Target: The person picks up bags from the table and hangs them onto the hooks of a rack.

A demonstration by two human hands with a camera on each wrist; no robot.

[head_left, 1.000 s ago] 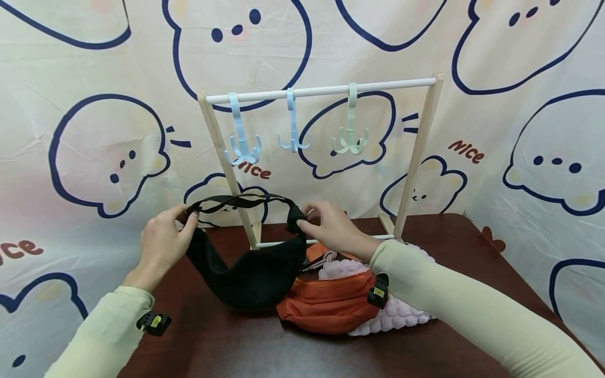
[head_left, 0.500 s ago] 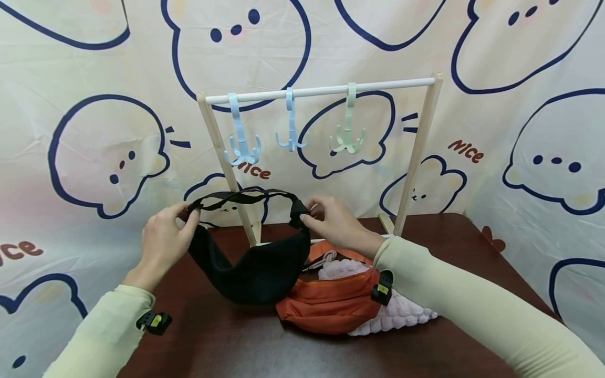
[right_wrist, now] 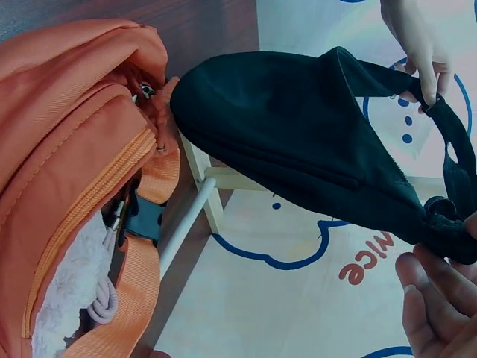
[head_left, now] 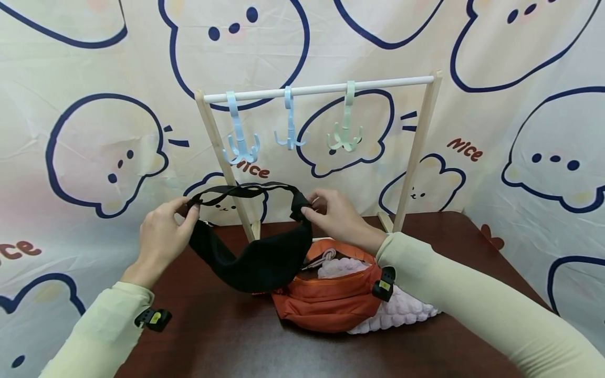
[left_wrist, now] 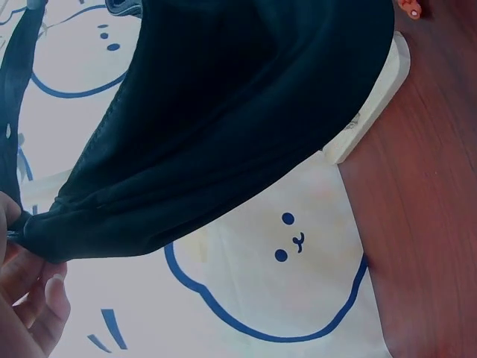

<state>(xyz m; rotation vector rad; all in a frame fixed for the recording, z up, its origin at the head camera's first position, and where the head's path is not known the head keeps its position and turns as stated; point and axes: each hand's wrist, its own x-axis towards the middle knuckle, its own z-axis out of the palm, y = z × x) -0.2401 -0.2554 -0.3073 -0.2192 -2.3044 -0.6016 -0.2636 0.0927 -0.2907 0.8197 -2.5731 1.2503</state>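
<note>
A black waist bag [head_left: 255, 268] hangs sagging between both hands, with its black strap [head_left: 264, 188] arched above it. The left hand [head_left: 163, 236] pinches the strap end on the left. At the right end, the right hand [head_left: 342, 220] pinches the gathered strap between thumb and fingers. In the left wrist view the bag [left_wrist: 238, 112] fills the top, and part of the left hand [left_wrist: 37, 298] shows at the lower left. The right wrist view has the bag [right_wrist: 276, 119] stretched between the right hand [right_wrist: 440, 298] and the left hand [right_wrist: 421, 52].
An orange waist bag [head_left: 326, 307] lies on the dark brown table [head_left: 227, 346] beside a pale fluffy bag [head_left: 406, 310]. Behind stands a wooden rack with a white bar [head_left: 392, 82]. Two blue hooks [head_left: 241, 149] and one green hook [head_left: 345, 139] hang from it.
Both hands have risen slightly, lifting the black waist bag higher above the table. The right hand has also shifted a little to the right. Their grip on the strap looks the same.
</note>
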